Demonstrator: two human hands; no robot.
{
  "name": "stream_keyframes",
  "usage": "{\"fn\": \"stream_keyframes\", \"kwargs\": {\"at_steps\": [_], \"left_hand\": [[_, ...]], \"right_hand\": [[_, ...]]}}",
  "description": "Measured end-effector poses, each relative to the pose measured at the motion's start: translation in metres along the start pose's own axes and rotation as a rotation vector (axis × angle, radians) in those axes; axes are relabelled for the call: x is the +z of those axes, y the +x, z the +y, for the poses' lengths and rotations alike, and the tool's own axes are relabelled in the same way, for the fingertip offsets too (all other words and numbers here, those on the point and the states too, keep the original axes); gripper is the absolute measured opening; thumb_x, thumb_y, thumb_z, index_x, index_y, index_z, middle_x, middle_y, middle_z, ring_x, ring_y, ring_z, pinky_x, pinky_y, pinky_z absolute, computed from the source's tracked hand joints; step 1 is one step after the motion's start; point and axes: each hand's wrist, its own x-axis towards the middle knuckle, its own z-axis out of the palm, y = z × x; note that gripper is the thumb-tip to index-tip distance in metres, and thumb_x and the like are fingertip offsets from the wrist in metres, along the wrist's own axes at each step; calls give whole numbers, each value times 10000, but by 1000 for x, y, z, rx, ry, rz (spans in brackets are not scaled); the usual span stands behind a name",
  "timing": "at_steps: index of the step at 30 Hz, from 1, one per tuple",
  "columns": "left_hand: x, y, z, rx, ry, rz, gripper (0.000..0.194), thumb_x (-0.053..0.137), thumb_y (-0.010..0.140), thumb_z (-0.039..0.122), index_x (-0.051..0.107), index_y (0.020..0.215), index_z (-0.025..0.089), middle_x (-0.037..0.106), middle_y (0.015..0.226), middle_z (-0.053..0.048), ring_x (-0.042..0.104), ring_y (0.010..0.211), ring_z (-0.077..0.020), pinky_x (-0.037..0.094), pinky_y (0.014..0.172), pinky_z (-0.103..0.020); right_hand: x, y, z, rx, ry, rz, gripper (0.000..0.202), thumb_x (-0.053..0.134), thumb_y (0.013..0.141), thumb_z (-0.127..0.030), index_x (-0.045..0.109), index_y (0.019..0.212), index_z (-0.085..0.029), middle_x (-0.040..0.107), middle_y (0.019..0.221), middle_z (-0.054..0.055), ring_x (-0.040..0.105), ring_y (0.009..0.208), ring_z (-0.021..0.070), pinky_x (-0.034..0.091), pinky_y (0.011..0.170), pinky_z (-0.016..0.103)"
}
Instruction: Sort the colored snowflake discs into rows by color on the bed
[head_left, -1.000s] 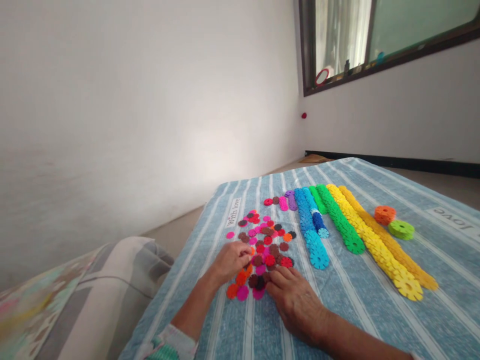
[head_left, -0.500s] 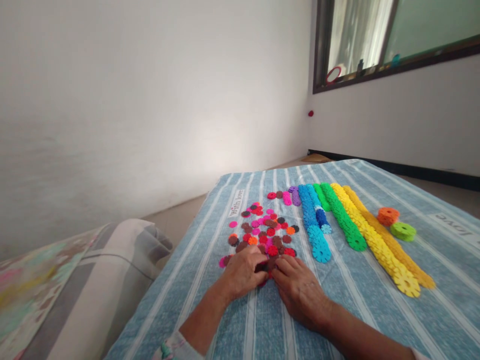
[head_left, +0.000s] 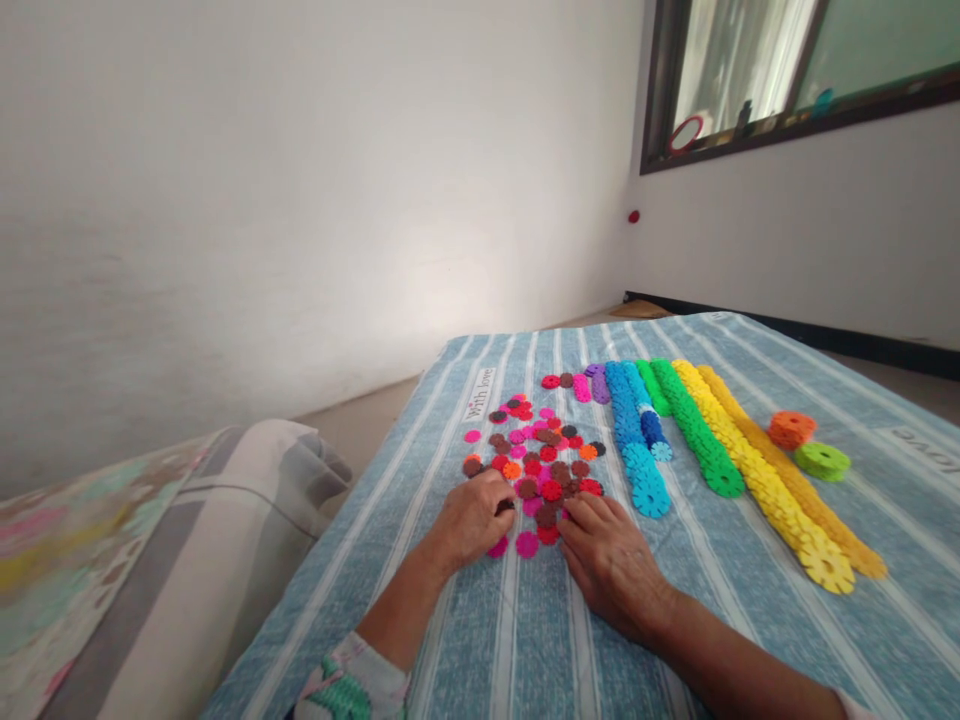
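A loose heap of notched plastic discs in pink, red, brown, orange and black (head_left: 553, 488) lies on the striped cloth. At the heap's near left side my left hand (head_left: 474, 515) is closed, with a black disc (head_left: 505, 505) between thumb and fingers. My right hand (head_left: 613, 562) is at the near right side, its fingers curled and pressed together against the discs; what lies under the fingertips is hidden. Between the hands, a bright pink disc (head_left: 526, 544) and a red disc (head_left: 548, 535) lie flat on the cloth.
Right of the heap, overlapping disc rows run in blue (head_left: 621, 415), green (head_left: 694, 440), yellow (head_left: 772, 490) and amber (head_left: 814, 490). Short purple (head_left: 598, 384) and pink (head_left: 582, 388) rows lie farther back. Orange (head_left: 792, 429) and lime (head_left: 823, 461) stacks stand at the right. Draped fabric (head_left: 247, 500) is at left.
My hands were close together over the near discs and are now farther apart. My left hand has drawn left with a black disc, uncovering pink and red discs. The view has shifted slightly.
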Motion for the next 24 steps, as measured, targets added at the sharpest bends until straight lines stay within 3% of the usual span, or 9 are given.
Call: {"fn": "stream_keyframes", "kwargs": {"at_steps": [7, 11, 16, 20, 24], "left_hand": [[-5, 0, -12, -39, -34, 5, 79, 550, 751, 189, 626, 730, 179, 567, 772, -5, 533, 707, -122, 375, 658, -230], [-18, -2, -12, -83, -58, -13, 76, 565, 722, 195, 633, 696, 172, 563, 755, -9, 533, 697, -125, 373, 642, -225], [-38, -9, -7, -146, -66, -193, 96, 551, 677, 181, 647, 689, 176, 570, 670, 14, 522, 638, -116, 332, 585, -214], [-40, -15, 2, -134, -46, -382, 62, 551, 650, 193, 603, 623, 174, 539, 577, 34, 483, 561, -103, 277, 531, -217], [-36, -16, 10, -138, -3, -385, 56, 571, 649, 241, 594, 652, 190, 537, 571, 40, 465, 533, -104, 252, 510, -227]], "right_hand": [[-2, 0, 0, 9, 5, 0, 102, 514, 873, -139, 590, 818, -178, 572, 887, 64, 488, 901, 222, 369, 824, 375], [-3, -1, 1, 24, -9, 8, 104, 513, 879, -154, 585, 807, -177, 566, 875, 60, 486, 882, 221, 368, 804, 372], [-4, -2, 2, 31, -8, 29, 111, 506, 873, -135, 584, 802, -169, 567, 870, 66, 491, 884, 221, 368, 805, 373], [-5, -1, 2, 24, 5, 45, 120, 504, 868, -131, 581, 784, -168, 566, 865, 66, 489, 875, 217, 367, 799, 372], [-5, -2, 3, 18, 20, 73, 145, 486, 878, -132, 578, 772, -168, 561, 850, 63, 484, 863, 211, 365, 787, 365]]}}
